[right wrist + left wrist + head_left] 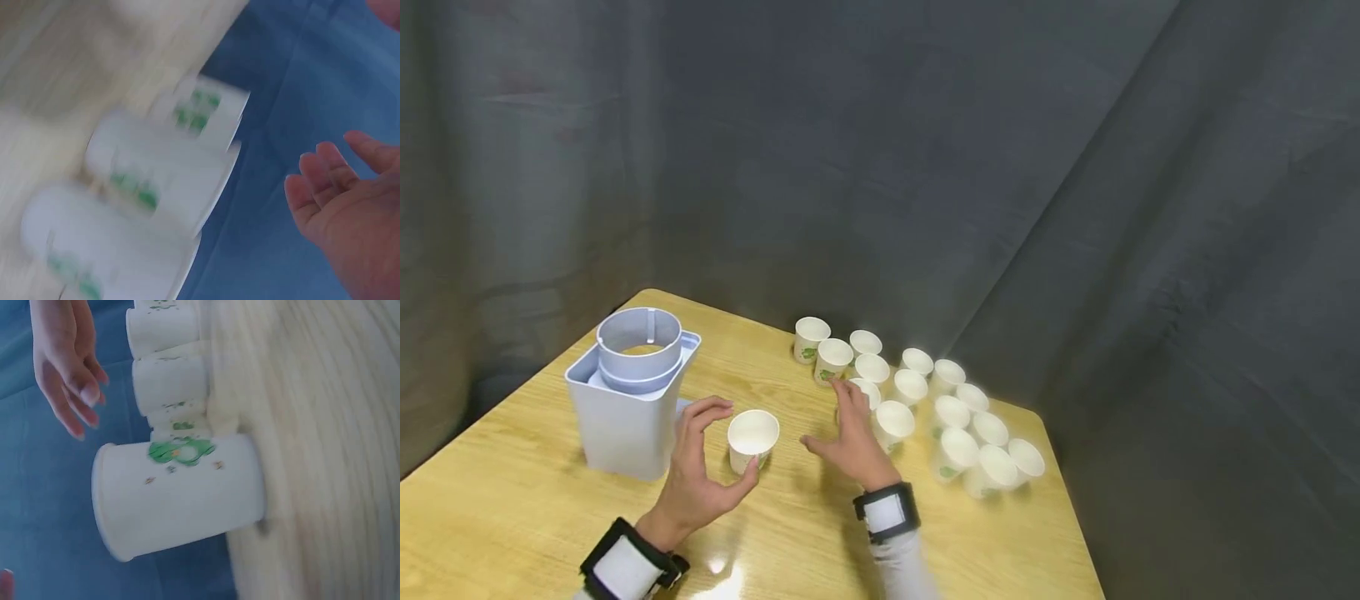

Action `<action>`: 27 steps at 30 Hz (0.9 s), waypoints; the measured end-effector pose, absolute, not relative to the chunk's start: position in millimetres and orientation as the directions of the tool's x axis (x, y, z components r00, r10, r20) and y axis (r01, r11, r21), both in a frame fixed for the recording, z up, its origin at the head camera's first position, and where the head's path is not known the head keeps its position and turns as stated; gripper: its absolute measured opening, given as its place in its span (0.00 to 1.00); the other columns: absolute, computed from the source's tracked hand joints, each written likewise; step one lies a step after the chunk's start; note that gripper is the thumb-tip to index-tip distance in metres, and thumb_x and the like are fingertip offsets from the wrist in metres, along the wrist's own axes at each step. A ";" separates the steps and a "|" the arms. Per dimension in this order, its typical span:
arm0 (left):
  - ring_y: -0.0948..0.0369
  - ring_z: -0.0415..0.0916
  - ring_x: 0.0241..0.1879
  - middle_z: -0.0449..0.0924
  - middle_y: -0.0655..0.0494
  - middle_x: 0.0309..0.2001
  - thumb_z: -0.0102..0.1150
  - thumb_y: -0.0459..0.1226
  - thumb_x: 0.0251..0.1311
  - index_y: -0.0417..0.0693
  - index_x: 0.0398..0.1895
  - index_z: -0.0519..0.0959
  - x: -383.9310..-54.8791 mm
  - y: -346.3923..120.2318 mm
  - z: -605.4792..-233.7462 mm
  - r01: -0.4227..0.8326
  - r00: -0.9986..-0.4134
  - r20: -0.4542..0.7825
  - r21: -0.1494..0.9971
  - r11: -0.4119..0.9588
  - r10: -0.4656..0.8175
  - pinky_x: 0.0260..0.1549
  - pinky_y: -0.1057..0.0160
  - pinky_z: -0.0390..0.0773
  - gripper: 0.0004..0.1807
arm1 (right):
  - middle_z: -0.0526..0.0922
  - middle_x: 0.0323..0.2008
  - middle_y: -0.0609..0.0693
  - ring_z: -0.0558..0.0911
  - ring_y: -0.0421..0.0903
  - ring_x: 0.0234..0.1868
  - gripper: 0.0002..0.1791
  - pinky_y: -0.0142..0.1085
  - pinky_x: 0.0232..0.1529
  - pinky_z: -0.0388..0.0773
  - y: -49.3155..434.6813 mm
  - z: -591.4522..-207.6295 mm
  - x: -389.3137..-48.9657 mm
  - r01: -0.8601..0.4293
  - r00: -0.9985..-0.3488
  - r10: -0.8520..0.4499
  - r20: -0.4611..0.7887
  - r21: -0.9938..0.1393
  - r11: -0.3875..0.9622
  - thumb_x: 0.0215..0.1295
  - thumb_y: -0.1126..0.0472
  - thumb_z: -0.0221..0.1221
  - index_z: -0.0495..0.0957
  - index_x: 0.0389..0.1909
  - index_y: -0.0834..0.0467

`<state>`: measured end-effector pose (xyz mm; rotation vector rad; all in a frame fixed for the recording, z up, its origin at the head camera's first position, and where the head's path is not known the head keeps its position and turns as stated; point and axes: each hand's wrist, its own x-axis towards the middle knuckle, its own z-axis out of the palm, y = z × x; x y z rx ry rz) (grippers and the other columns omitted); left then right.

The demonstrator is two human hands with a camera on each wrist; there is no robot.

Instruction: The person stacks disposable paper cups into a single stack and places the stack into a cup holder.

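A white paper cup (753, 434) with a green leafy print stands upright by itself on the wooden table. Around it, my left hand (694, 475) curves with thumb and fingers spread apart; in the left wrist view no finger grips the cup (181, 497), and only one fingertip (5, 584) of that hand shows at the edge. My right hand (855, 440) hovers to the right, fingers and thumb apart, holding nothing. It is close to the nearest cups of a group, partly covering one cup (867, 390) in the head view.
Left of the lone cup is a pale grey square container (625, 429) with a round open collar (640, 342) on top. Several more paper cups (951, 454) stand in rows toward the table's right back edge. Dark cloth (880, 167) hangs behind the table (760, 558).
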<state>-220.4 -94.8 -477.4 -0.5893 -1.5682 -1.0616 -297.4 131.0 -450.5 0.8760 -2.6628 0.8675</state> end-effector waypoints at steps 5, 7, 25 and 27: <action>0.47 0.62 0.60 0.67 0.36 0.58 0.75 0.47 0.42 0.30 0.62 0.67 -230.7 -92.3 -492.2 0.655 -0.606 0.787 0.578 0.486 -0.120 0.61 0.54 0.61 0.46 | 0.62 0.68 0.64 0.61 0.61 0.70 0.51 0.58 0.69 0.63 169.8 -451.1 -308.7 -0.539 -0.834 -0.354 0.422 -0.491 0.685 0.53 0.60 0.75 0.58 0.75 0.64; 0.46 0.61 0.62 0.65 0.37 0.60 0.79 0.44 0.37 0.33 0.64 0.65 -236.4 -92.4 -496.4 0.583 -0.699 0.707 0.650 0.487 -0.106 0.58 0.46 0.61 0.50 | 0.63 0.67 0.65 0.61 0.63 0.69 0.50 0.59 0.68 0.64 183.0 -453.9 -312.9 -0.497 -0.852 -0.298 0.431 -0.483 0.721 0.52 0.61 0.75 0.59 0.74 0.66; 0.47 0.79 0.51 0.79 0.40 0.55 0.85 0.38 0.37 0.36 0.62 0.70 -269.9 -104.6 -527.8 0.356 -0.934 0.348 0.877 0.323 0.086 0.50 0.51 0.79 0.46 | 0.71 0.63 0.60 0.67 0.64 0.63 0.38 0.59 0.62 0.67 212.8 -490.3 -330.8 -0.372 -0.901 -0.182 0.393 -0.487 0.790 0.51 0.63 0.72 0.70 0.65 0.62; 0.50 0.80 0.49 0.82 0.43 0.50 0.83 0.35 0.37 0.37 0.58 0.74 -271.5 -106.7 -529.0 0.361 -0.932 0.345 0.881 0.306 0.108 0.48 0.55 0.80 0.41 | 0.71 0.62 0.61 0.68 0.65 0.63 0.36 0.58 0.61 0.68 213.7 -493.0 -331.9 -0.380 -0.898 -0.178 0.402 -0.508 0.773 0.52 0.65 0.71 0.70 0.64 0.63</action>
